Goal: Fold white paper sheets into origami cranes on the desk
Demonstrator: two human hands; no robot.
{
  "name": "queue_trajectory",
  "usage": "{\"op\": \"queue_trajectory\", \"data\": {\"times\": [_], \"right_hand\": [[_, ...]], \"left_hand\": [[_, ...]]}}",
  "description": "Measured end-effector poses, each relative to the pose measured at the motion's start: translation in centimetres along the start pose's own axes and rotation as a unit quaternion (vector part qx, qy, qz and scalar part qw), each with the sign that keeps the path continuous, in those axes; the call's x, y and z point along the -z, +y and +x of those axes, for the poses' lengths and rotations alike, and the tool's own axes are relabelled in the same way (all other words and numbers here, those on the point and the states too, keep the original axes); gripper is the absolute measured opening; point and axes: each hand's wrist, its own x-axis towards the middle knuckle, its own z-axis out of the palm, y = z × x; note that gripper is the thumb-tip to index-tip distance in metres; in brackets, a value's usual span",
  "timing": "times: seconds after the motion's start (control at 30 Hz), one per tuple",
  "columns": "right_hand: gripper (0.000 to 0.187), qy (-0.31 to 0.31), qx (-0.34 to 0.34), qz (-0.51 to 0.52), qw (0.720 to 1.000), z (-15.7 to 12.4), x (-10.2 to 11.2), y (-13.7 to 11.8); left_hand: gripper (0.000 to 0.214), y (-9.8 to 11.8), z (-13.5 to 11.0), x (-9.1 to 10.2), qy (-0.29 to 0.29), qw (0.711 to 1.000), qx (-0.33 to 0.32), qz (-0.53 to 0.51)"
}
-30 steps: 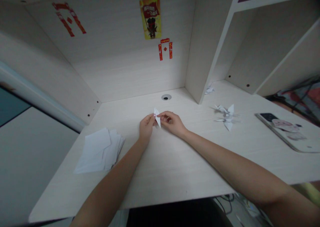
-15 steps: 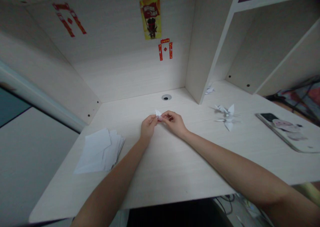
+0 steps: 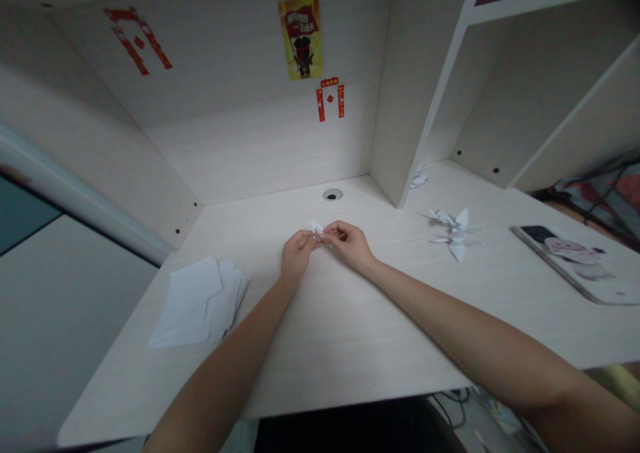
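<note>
Two hands (image 3: 296, 256) (image 3: 351, 246), one phone (image 3: 583, 264), at least two paper cranes (image 3: 457, 245)

You have open worktop (image 3: 397, 240) just right of your right hand (image 3: 350, 245), until paper birds (image 3: 457, 248) block you; left of your left hand (image 3: 296, 256), a paper stack (image 3: 193, 300) obstructs.

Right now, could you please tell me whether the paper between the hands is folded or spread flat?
Folded: the white paper makes a small peak between left hand and right hand.
</note>
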Motion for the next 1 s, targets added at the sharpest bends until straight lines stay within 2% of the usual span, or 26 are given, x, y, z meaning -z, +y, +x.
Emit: {"op": "queue_trajectory", "data": {"times": [0.23,0.77,1.0], "right_hand": [[0.019,-0.011,-0.002,-0.021,1.0,-0.01,0.01,-0.02],[0.02,-0.007,0.005,-0.076,0.997,-0.05,0.23,-0.38],[0.022,0.011,0.03,-0.052,0.998,-0.13,-0.09,-0.07]], "left_hand": [[0.025,-0.56,0.23,0.38,0.001,1.0,-0.004,-0.005],[0.028,-0.11,0.23,0.15,0.002,1.0,0.005,0.008],[0.029,0.14,0.16,-0.12,0.012,1.0,0.014,-0.009]]}}
